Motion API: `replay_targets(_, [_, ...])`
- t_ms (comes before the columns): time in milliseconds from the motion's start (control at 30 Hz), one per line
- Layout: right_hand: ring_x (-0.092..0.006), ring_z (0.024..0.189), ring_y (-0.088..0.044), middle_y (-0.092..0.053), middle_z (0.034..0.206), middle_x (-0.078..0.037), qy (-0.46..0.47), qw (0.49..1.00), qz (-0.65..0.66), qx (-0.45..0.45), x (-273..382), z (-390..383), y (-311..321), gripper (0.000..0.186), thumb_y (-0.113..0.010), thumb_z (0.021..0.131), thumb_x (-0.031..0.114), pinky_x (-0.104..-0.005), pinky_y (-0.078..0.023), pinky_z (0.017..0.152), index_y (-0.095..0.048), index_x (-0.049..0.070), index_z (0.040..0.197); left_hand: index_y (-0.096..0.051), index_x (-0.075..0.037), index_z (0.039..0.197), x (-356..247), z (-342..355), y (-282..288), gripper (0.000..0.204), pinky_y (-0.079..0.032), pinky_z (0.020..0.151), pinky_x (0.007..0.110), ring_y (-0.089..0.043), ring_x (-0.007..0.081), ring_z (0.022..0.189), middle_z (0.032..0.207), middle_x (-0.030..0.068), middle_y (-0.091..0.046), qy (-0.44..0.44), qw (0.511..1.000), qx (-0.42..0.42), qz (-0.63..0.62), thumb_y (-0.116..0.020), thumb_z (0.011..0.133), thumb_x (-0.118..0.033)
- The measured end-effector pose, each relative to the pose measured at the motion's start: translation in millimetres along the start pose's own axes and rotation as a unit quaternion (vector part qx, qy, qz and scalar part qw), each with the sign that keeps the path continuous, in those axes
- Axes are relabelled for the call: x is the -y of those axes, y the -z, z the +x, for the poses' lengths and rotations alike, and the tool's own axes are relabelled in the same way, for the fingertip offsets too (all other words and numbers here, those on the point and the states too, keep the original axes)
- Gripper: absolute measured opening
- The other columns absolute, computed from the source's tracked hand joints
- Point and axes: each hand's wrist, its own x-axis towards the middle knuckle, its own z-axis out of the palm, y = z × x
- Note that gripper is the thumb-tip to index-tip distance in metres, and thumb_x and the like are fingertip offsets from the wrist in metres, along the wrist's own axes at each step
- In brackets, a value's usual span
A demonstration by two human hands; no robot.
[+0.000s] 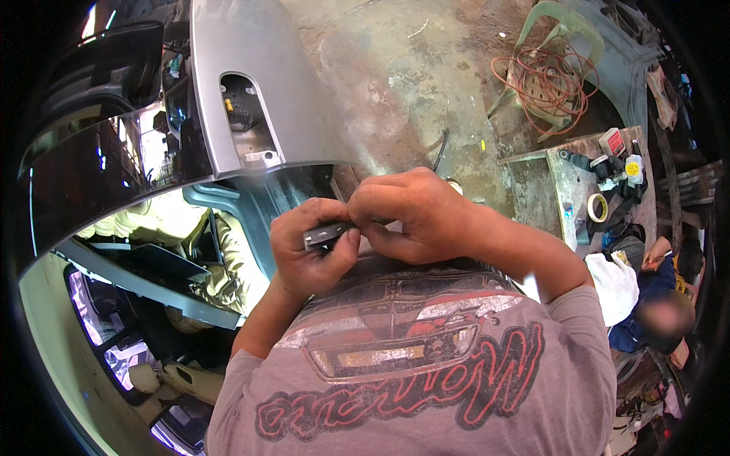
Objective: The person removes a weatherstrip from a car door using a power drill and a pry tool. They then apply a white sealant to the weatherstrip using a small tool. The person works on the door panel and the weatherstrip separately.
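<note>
My left hand [312, 247] is closed around a small dark, glossy, elongated piece [328, 233], whose rounded end sticks out past the fingers. What exactly the piece is, I cannot tell. Against it, at the other end, my right hand [414, 216] is closed with thumb and fingertips pinched together; a sliver of something greyish shows between them, too small to name. Both hands meet in front of my chest, fingers touching. Just beyond, to the left, stands a silver vehicle panel [274, 68] with an elongated cut-out [247, 121] in it.
An open vehicle interior with a light seat [144, 220] lies at left. On the right, a worn wooden table [536, 190] carries a tape roll [598, 207] and assorted items. A coiled orange hose [544, 91] hangs over a green plastic chair [566, 23]. Another person [646, 304] sits at lower right.
</note>
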Motion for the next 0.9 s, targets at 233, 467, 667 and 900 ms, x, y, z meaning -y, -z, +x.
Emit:
replay_targets(233, [-0.0348, 0.086, -0.075, -0.074, 0.095, -0.013, -0.047, 0.997, 0.067, -0.012, 0, -7, 1, 0.023, -0.076, 0.084, 0.003, -0.0415, -0.06, 0.075, -0.069, 0.007, 0.105, -0.074, -0.003, 0.096, -1, -4, 1, 0.021, -0.055, 0.063, 0.03, -0.072, 0.0193, 0.069, 0.084, 0.0091, -0.074, 0.032, 0.999, 0.023, -0.027, -0.081, 0.076, -0.003])
replay_targets(467, [-0.0314, 0.089, -0.077, -0.076, 0.097, -0.012, -0.018, 0.998, 0.056, -0.011, -5, -6, 3, 0.023, -0.074, 0.083, 0.002, -0.0395, -0.059, 0.078, -0.07, 0.006, 0.106, -0.074, -0.004, 0.094, -5, 1, 1, 0.026, -0.056, 0.062, 0.032, -0.073, 0.0221, 0.067, 0.082, 0.0092, -0.074, 0.001, 0.999, 0.026, 0.043, -0.08, 0.069, -0.002])
replay_targets(667, [-0.0315, 0.078, -0.072, -0.071, 0.09, -0.01, 0.02, 0.994, 0.106, -0.017, -6, 1, 0, 0.022, -0.071, 0.079, -0.002, -0.04, -0.056, 0.072, -0.069, 0.006, 0.099, -0.074, -0.005, 0.093, 2, -1, -1, 0.027, -0.054, 0.058, 0.032, -0.07, 0.023, 0.062, 0.075, 0.0091, -0.07, -0.015, 0.999, 0.014, 0.024, -0.082, 0.068, -0.003])
replay_targets(900, [-0.0339, 0.072, -0.067, -0.063, 0.083, -0.009, 0.019, 0.998, 0.063, 0.014, -6, 3, 3, 0.018, -0.07, 0.076, -0.002, -0.0409, -0.053, 0.064, -0.062, 0.005, 0.09, -0.073, -0.007, 0.09, 3, 1, 0, 0.025, -0.053, 0.057, 0.034, -0.068, 0.0234, 0.06, 0.073, 0.0084, -0.069, -0.034, 0.999, 0.019, 0.023, -0.083, 0.068, -0.004])
